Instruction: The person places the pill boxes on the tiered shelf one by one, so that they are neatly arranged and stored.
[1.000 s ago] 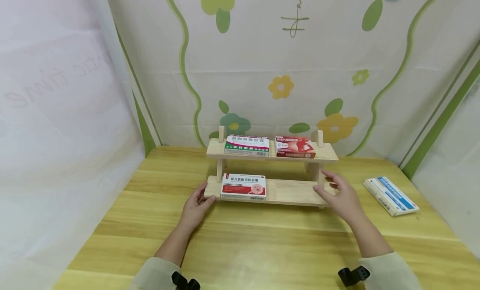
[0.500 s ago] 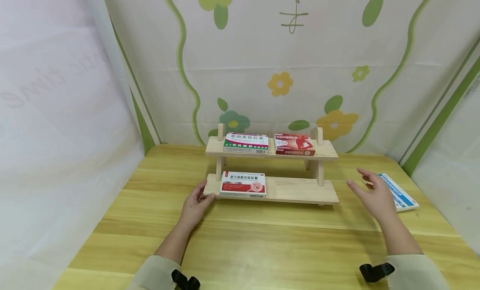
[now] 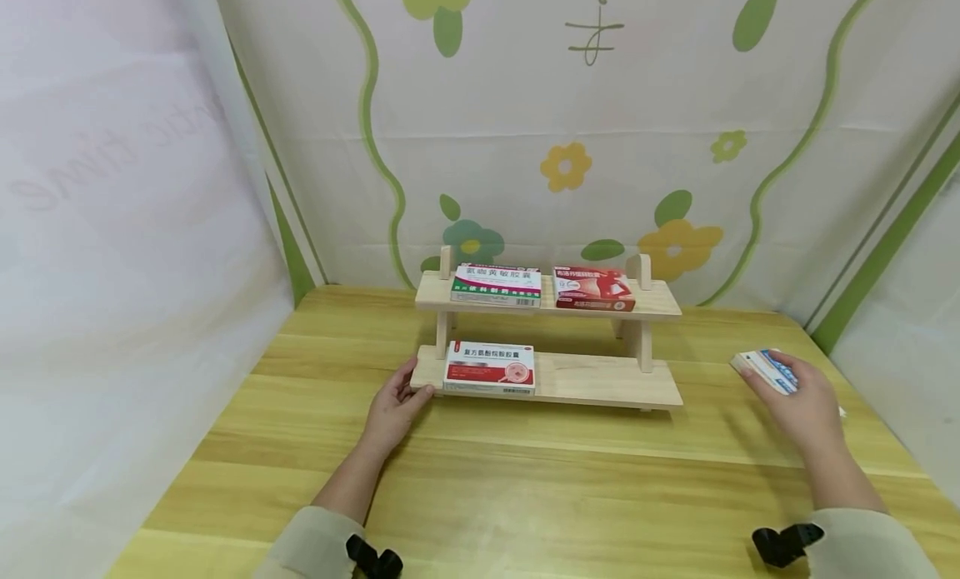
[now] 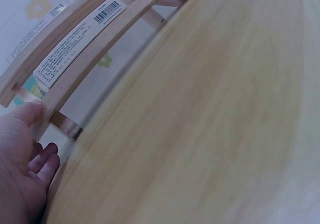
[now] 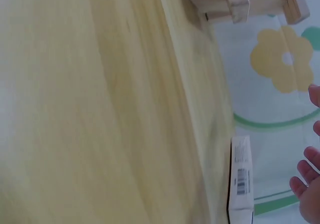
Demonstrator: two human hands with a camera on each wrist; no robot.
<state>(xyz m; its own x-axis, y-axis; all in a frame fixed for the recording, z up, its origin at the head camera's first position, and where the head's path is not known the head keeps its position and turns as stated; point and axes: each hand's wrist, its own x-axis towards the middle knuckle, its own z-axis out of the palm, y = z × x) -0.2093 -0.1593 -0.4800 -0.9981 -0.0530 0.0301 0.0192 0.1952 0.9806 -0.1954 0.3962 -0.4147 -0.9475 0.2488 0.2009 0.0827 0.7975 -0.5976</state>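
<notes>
A two-tier wooden shelf (image 3: 607,381) stands on the table. My left hand (image 3: 392,408) grips the left end of its lower board, thumb at the front edge; in the left wrist view the thumb touches the board and the other fingers curl below. On the lower board lies a red-and-white medicine box (image 3: 489,367). The upper board bears a green-and-white medicine box (image 3: 497,286) and a red medicine box (image 3: 594,289). At the right, my right hand (image 3: 806,400) is over a blue-and-white medicine box (image 3: 765,371), partly covering it. In the right wrist view its spread fingers appear apart from that box (image 5: 241,179).
The wood-grain table (image 3: 525,496) extends in front of the shelf. A white curtain with printed flowers (image 3: 480,146) hangs behind, with white fabric along the left (image 3: 135,271) and right (image 3: 911,337) sides.
My right hand has left the shelf's lower right end and moved right to the blue-and-white medicine box. My left hand stays at the shelf's left end.
</notes>
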